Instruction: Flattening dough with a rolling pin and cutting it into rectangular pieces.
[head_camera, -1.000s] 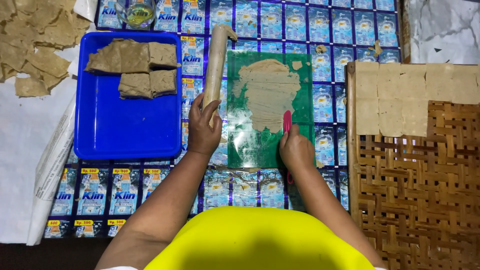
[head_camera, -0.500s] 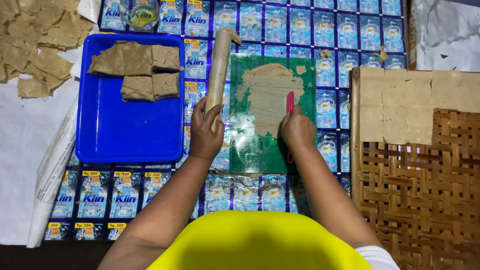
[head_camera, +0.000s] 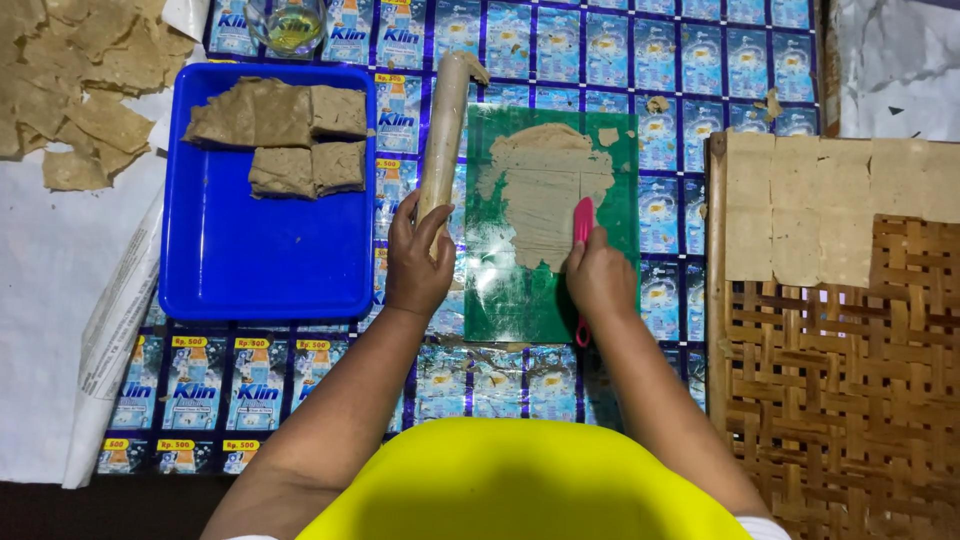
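The right hand (head_camera: 600, 278) slid the pink plastic scraper (head_camera: 582, 225) toward twelve o'clock, up onto the flattened tan dough sheet (head_camera: 545, 195); the dough's lower edge drew back.

My right hand (head_camera: 600, 275) covers the middle of the pink cutter (head_camera: 582, 222), so only its tip and tail show. My left hand (head_camera: 418, 262) hides the rolling pin's (head_camera: 443, 135) lower end. The glass (head_camera: 287, 22) and the woven tray (head_camera: 850, 370) run off frame. Blade contact with the dough sheet (head_camera: 545, 190): can't tell.
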